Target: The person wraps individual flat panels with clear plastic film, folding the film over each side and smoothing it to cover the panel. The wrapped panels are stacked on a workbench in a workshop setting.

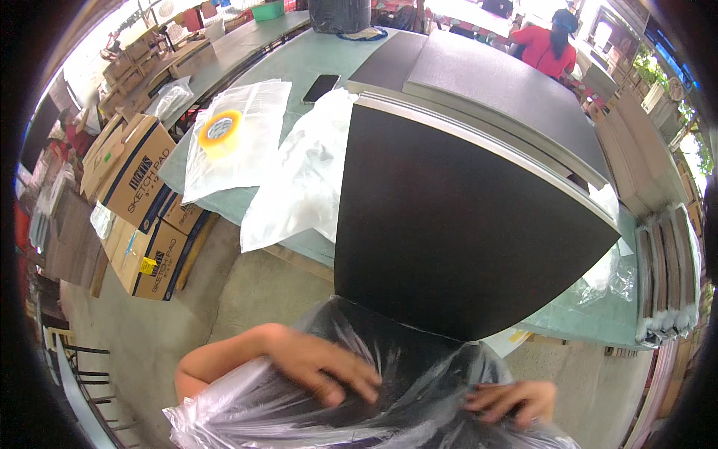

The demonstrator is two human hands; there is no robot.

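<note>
A large black board (pixel 464 217) slants down from the table toward me. Its near end is inside a clear plastic bag (pixel 299 419), whose opening edge crosses the board. My left hand (pixel 321 367) lies over the bag on the left, fingers stretched out and slightly blurred by motion. At the bag's right side is my right hand (pixel 512 400), its fingers apart and a little bent on the plastic; the thumb is hidden. Neither hand visibly grips anything.
Grey boards (pixel 516 97) are stacked on the green table (pixel 262 56). Left of them lie clear bags (pixel 307 172), a tape roll (pixel 220 129) and a phone (pixel 321 88). Cartons (pixel 142 179) stand at left, wrapped bundles (pixel 666 269) at right. A person in red (pixel 546 49) sits behind.
</note>
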